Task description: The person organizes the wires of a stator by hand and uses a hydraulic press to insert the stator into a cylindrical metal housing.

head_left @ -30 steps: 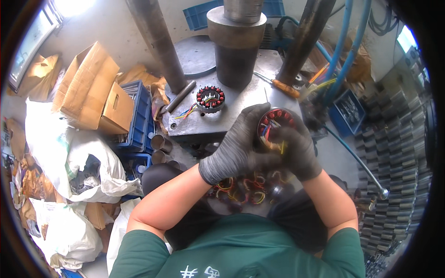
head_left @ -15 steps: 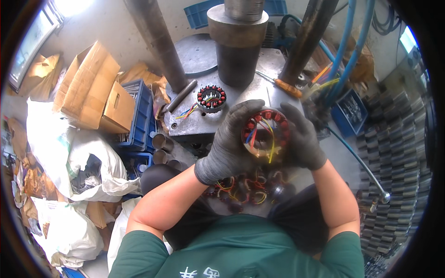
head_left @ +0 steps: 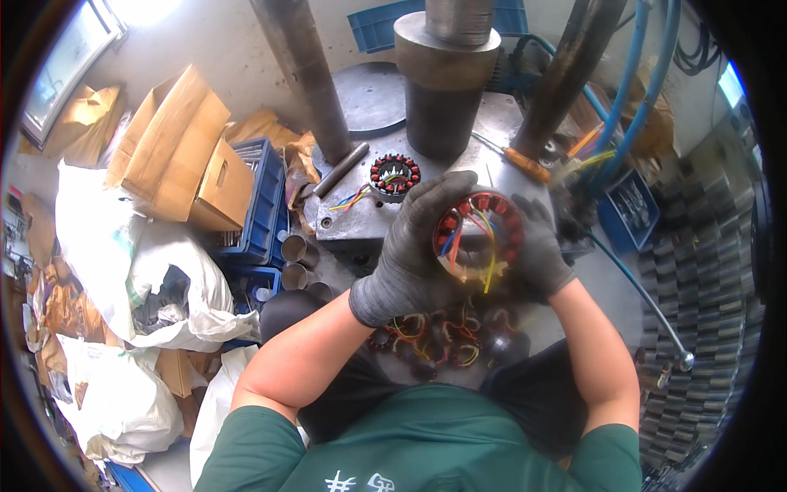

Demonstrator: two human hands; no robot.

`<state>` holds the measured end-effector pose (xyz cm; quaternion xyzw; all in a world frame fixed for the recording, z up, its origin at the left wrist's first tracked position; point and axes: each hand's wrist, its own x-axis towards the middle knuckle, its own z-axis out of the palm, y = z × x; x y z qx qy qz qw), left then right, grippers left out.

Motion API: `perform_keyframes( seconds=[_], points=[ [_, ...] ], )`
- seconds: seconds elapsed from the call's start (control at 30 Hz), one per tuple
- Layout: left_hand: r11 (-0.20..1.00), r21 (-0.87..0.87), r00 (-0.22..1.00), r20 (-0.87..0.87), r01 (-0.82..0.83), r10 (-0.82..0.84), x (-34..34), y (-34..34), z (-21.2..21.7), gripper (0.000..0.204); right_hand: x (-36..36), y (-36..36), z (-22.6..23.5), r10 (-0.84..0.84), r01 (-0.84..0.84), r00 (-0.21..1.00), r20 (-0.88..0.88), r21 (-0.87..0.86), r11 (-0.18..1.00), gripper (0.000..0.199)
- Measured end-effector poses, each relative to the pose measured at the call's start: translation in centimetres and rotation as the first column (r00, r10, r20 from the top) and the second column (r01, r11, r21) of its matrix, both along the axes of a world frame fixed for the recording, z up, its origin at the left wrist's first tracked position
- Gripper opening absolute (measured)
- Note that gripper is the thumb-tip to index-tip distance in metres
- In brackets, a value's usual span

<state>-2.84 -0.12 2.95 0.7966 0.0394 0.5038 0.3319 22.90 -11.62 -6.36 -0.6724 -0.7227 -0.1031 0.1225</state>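
Grey work gloves cover both my hands, raised in front of the press bed. Between them is a motor stator [head_left: 484, 202], a ring with red windings and blue, red, yellow and white wires across its opening. My left hand [head_left: 414, 246] is closed round its left side, thumb near the upper edge. My right hand [head_left: 539, 250] wraps its right side; some of its fingers are hidden behind the ring and slightly blurred. A second stator [head_left: 394, 176] with red windings lies on the metal press bed [head_left: 361, 225], its coloured leads spread to the left.
A thick press ram [head_left: 445, 98] stands between two steel columns. A metal bar [head_left: 340, 169] and an orange-handled screwdriver [head_left: 526, 164] lie on the bed. Several wired stators [head_left: 434, 336] sit below my hands. Cardboard boxes [head_left: 168, 143], blue crates and white sacks [head_left: 115, 394] crowd the left; stacked metal parts [head_left: 697, 287] line the right.
The view has turned a little, shifting the press and boxes rightward in the picture. My right hand's fingers have slipped lower behind the stator's right side; both hands still hold it.
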Motion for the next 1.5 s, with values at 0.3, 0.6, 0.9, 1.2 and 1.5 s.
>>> perform_keyframes(
  seconds=[0.3,0.6,0.9,1.2,1.5],
  points=[
    [0.642,-0.727,0.963,0.098,0.242,-0.252,0.2,-0.5,0.2,0.117,-2.5,-0.9,4.9,0.208,0.036,0.812,-0.546,0.401,0.915,0.018],
    [-0.262,-0.834,0.809,0.542,0.486,-0.225,1.2,1.0,-0.7,0.102,-2.1,-2.0,7.0,-0.022,0.196,0.658,-0.753,0.143,0.970,0.015],
    [-0.415,-0.744,0.795,0.602,0.523,-0.075,1.5,1.1,-0.7,0.090,-4.9,-3.1,9.6,0.021,0.228,0.178,-0.984,0.062,0.972,0.017],
    [-0.409,-0.713,0.762,0.645,0.569,-0.065,2.5,1.1,-0.3,0.084,-7.8,-3.5,10.6,0.376,-0.095,0.519,-0.767,0.386,0.918,0.019],
    [-0.496,-0.600,0.618,0.771,0.628,-0.151,2.6,1.0,-1.4,0.087,-8.5,-2.4,10.5,0.382,-0.098,0.650,-0.657,0.426,0.899,0.016]
  ],
)
